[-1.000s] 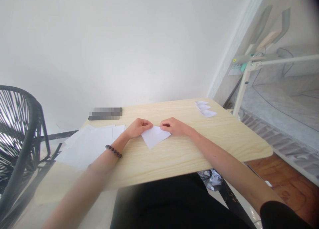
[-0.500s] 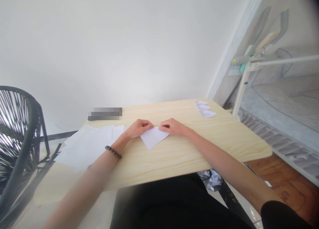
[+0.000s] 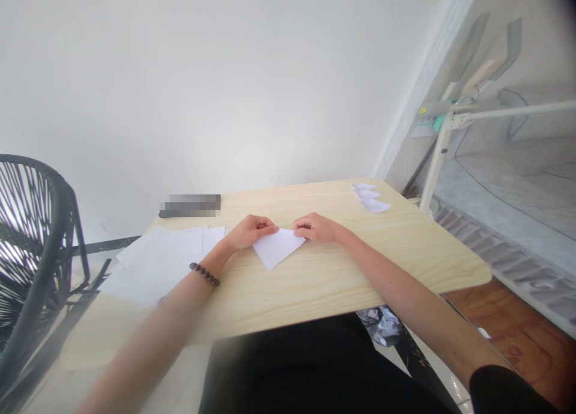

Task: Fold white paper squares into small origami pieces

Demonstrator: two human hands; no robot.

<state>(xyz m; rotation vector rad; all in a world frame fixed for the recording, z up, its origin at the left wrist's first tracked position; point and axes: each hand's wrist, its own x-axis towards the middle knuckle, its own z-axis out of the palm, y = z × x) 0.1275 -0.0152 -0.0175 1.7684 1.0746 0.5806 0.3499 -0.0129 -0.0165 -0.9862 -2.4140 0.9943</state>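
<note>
A white sheet of paper (image 3: 275, 249), folded to a triangle with one corner toward me, lies on the light wooden table (image 3: 288, 294). My left hand (image 3: 252, 231) pinches its far edge near the left corner, thumb on top. At the right corner, my right hand (image 3: 315, 229) has thumb and fingers closed on the same edge. A stretch of the edge shows between the two thumbs. The fingertips under the paper are hidden.
Loose white sheets (image 3: 157, 261) spread over the table's left side, beside my left forearm. Several small folded paper pieces (image 3: 369, 198) lie at the far right. A pixelated dark object (image 3: 189, 206) sits far left. A black woven chair (image 3: 40, 246) stands at left.
My right hand has slid a little to the right along the paper's far edge, away from the left hand. The left hand and the paper have hardly moved.
</note>
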